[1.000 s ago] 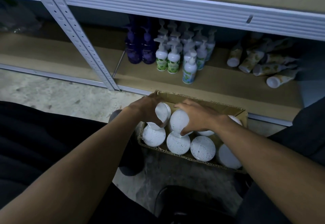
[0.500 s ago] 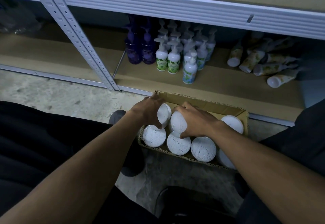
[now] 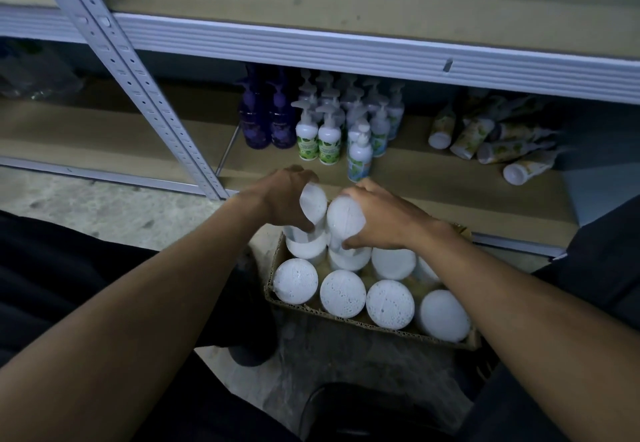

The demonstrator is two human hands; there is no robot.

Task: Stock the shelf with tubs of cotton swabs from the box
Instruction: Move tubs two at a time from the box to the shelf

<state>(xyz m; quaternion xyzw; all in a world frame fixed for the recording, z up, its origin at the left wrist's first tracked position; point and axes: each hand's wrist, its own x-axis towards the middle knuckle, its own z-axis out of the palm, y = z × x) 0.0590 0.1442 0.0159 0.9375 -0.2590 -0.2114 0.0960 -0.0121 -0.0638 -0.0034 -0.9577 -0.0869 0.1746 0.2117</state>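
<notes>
Crouched before a low shelf point(image 3: 433, 178), a person's left hand point(image 3: 287, 204) and right hand point(image 3: 381, 219) each grip a cotton-swab tub point(image 3: 313, 204) above the cardboard box point(image 3: 346, 315).

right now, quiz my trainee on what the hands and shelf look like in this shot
1. True or false: each hand grips one tub above the box.
2. How do the purple bottles stand: A upright, B on their sides?
3. Which goods lie on their sides at the shelf's right end?

Key:
1. True: left hand grips the left tub, right hand grips the right tub.
2. A.
3. The tubes.
</notes>
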